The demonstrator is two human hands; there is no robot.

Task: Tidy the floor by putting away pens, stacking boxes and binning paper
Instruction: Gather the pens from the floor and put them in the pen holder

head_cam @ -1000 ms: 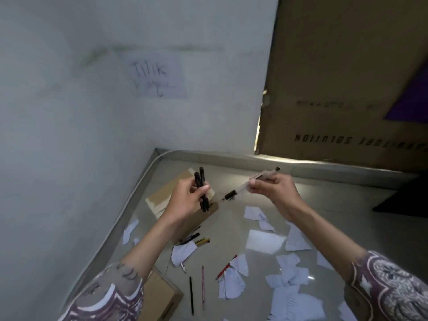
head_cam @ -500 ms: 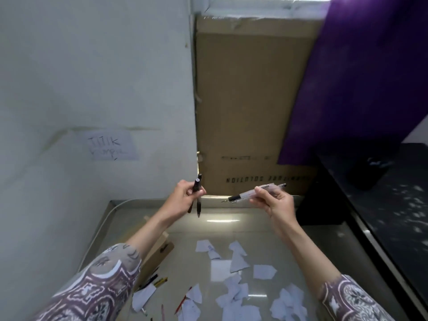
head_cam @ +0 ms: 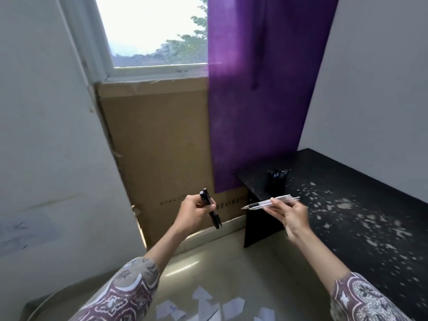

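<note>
My left hand [head_cam: 193, 213] is closed around black pens [head_cam: 209, 208] that point down and to the right. My right hand [head_cam: 293, 213] grips clear-barrelled pens [head_cam: 266, 203] held almost level, tips pointing left. Both hands are raised in front of me, apart from each other. A black pen holder [head_cam: 276, 180] with pens in it stands on the black table [head_cam: 347, 205], just beyond my right hand. White paper scraps [head_cam: 201, 306] lie on the floor at the bottom edge.
A large flat cardboard sheet [head_cam: 159, 156] leans against the wall under the window. A purple curtain [head_cam: 266, 89] hangs beside it. The black table top is speckled with white marks. White walls stand close on the left and right.
The view has swung up and to the right, from the floor towards the window and table. Both hands keep their pens and now sit nearer the pen holder.
</note>
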